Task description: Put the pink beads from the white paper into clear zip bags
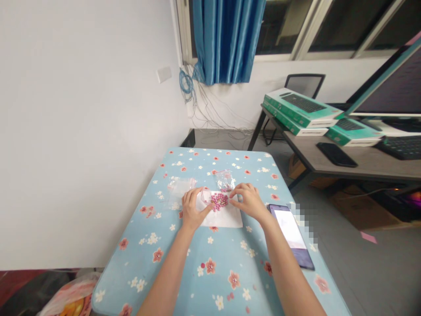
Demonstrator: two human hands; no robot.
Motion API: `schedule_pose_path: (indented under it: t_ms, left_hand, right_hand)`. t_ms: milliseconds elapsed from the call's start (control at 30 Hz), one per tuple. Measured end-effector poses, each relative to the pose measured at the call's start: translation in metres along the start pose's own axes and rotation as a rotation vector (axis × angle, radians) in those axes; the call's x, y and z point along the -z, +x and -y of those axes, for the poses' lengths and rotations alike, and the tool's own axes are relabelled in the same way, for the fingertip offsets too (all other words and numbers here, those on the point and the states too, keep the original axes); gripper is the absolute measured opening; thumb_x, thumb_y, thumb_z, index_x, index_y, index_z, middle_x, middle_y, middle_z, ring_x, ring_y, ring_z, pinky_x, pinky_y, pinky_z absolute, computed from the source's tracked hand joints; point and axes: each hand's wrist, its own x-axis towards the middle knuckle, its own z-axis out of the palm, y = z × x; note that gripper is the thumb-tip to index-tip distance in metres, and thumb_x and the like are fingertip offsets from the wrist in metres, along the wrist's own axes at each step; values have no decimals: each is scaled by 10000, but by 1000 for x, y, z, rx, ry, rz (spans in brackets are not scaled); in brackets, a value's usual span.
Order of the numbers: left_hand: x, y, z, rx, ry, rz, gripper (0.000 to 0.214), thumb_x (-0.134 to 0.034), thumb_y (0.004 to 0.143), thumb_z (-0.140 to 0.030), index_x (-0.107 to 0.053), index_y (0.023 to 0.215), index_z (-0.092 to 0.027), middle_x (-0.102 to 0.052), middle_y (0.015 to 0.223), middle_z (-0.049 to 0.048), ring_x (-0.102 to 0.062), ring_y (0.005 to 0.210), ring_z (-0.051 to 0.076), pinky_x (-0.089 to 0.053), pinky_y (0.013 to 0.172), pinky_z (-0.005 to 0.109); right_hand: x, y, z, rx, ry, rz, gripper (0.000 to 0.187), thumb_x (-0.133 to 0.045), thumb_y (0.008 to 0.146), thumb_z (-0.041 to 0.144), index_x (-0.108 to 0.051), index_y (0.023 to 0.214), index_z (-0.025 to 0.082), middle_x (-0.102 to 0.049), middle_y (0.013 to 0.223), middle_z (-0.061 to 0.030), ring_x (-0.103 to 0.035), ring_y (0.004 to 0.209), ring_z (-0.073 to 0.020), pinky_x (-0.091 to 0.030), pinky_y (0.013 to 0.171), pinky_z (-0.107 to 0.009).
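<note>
Before me, the small round pink beads (219, 201) look glossy, the flat white sheet (226, 218) matt, the crinkled clear plastic bag (225, 179) shiny, and the blue floral tablecloth (210, 272) smooth.

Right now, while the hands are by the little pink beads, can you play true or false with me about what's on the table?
1. The pink beads lie on a white sheet. True.
2. The phone lies to the left of the left hand. False: it lies on the table to the right of the right hand.
3. The table cover is blue with flowers. True.
4. The curtain is red. False: it is blue.
5. Both hands are close beside the beads. True.
</note>
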Motion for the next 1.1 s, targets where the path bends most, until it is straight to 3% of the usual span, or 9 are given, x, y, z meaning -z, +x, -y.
schedule_pose_path:
  t_ms: [300, 633, 833, 1100]
  left_hand:
    - [1, 0, -1, 3, 3, -2, 519, -644, 743, -501, -536, 1146, -193, -615, 1091, 95, -545, 1041, 247, -398, 927, 397]
    - [1, 1, -2, 4, 18, 1, 520, -645, 740, -501, -541, 1144, -191, -617, 1090, 97, -549, 1048, 248, -399, 931, 394]
    - [2, 1, -4, -20, 23, 6, 501, -649, 740, -488, -545, 1139, -202, -623, 1089, 92, -553, 1046, 249, -397, 932, 398]
    - [3, 1, -7, -65, 50, 27, 548, -656, 730, -505, -542, 1174, -205, -623, 1094, 86, -543, 1052, 247, -393, 934, 393]
  right_hand:
    - [-17, 1, 3, 13, -108, 74, 76, -662, 743, 291, -698, 775, 233, -613, 959, -58, -473, 977, -247, -290, 821, -367]
    - [-18, 1, 6, 7, -119, 82, 103, -635, 770, 313, -693, 766, 227, -618, 964, -58, -478, 980, -244, -298, 824, -365]
    - [-5, 3, 10, 11, 46, -35, 112, -613, 800, 327, -690, 807, 247, -609, 983, -54, -479, 988, -249, -326, 843, -385]
    - [9, 2, 48, 119, 302, -196, 109, -621, 813, 331, -675, 817, 237, -602, 962, -44, -495, 978, -228, -346, 892, -389]
